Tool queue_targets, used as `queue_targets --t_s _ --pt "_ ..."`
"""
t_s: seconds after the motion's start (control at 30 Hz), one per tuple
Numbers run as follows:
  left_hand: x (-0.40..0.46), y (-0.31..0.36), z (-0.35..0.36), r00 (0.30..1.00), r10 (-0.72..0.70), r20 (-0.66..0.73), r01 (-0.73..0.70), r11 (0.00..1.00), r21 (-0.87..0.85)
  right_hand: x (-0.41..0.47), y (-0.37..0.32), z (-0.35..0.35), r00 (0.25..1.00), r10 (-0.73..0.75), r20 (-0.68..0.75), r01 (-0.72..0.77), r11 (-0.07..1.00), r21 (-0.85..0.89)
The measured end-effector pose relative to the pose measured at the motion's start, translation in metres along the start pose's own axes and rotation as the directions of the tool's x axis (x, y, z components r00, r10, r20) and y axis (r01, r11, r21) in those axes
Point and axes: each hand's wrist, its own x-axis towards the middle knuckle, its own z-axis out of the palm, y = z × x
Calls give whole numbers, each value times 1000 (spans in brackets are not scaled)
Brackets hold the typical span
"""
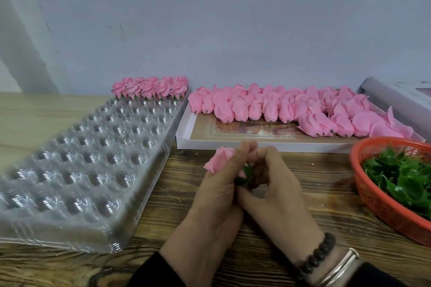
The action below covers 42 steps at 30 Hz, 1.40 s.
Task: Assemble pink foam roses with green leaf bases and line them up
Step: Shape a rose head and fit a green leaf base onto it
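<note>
Left hand (217, 184) gripping pink rose (219, 158), right hand (272, 184) pinching green leaf base (243, 176)

The left hand (218, 184) covers the lower half of the held pink rose (219, 157); its stem end is not visible. The green leaf base (245, 173) shows only as a sliver between the two hands, shape indeterminate. The right hand (270, 184) conceals its own fingertips. The red basket (373, 198), right of the rose, is cut by the frame edge. The clear tray (77, 161), left of the rose, is blurred at its near corner.
</note>
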Motion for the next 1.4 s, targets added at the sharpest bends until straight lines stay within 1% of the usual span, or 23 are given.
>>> queue_targets --t_s 0.07,0.17,0.23,0.3,0.37,0.43,0.5,0.6,0.63,0.7,0.73,0.77,0.8,0.83,0.87,0.9,0.93,1.03,1.1,1.17,1.2,1.33,1.4 --pt "1 2 -2 999 -26 34 26 1000 4 1 -3 -2 999 29 24 -31 997 68" --pt "1 8 -4 990 -63 122 59 998 36 4 -5 -10 982 102 157 -142 952 273" --pt "1 10 -4 989 -62 137 55 997 52 5 -6 -13 967 116 228 -193 916 353" --pt "2 9 -5 992 -58 116 54 998 36 4 -6 -12 964 122 238 -204 911 360" --pt "3 7 -7 995 -61 82 60 998 20 2 -5 -9 970 125 207 -187 929 320" --pt "3 7 -6 998 -46 42 44 998 47 2 -7 -7 982 94 162 -137 952 275" --pt "3 6 -6 998 -31 55 27 997 72 4 -7 -9 983 89 161 -134 946 296" --pt "3 7 -6 995 -11 102 -8 982 188 5 -8 -17 947 149 284 -266 858 440" --pt "3 7 -7 994 3 107 -27 974 225 5 -8 -18 934 151 324 -293 842 453" --pt "4 6 -9 993 70 96 -95 952 289 6 -8 -20 935 115 334 -251 883 396" --pt "4 7 -10 988 127 91 -150 932 331 7 -6 -20 950 92 299 -204 907 367" --pt "4 8 -11 976 196 97 -218 889 403 7 -5 -20 967 82 242 -168 918 358" --pt "4 9 -12 956 273 111 -290 806 516 7 -4 -21 981 76 177 -136 924 357" --pt "5 11 -13 928 348 131 -346 681 645 8 -3 -23 992 61 115 -97 936 339" --pt "6 11 -15 903 400 155 -370 544 753 8 -3 -24 997 24 73 -45 953 300" --pt "7 11 -16 893 414 175 -362 433 825 7 -4 -26 998 -29 59 13 970 244" --pt "6 11 -16 891 408 201 -360 362 860 7 -4 -28 994 -83 67 69 980 187" --pt "5 11 -14 905 321 280 -365 245 898 7 -3 -31 966 -203 161 204 979 14" --pt "4 11 -15 901 296 318 -377 169 911 7 -3 -32 950 -222 219 234 972 -26" --pt "4 11 -16 904 269 332 -374 122 919 8 -3 -32 947 -221 236 235 971 -35" --pt "4 11 -16 910 256 326 -365 122 923 8 -3 -32 949 -216 230 229 973 -29" --pt "4 8 -14 916 219 336 -378 191 906 10 -3 -32 966 -189 174 190 982 9" --pt "5 10 -15 929 183 322 -361 254 897 10 -2 -34 981 -146 131 137 988 70"
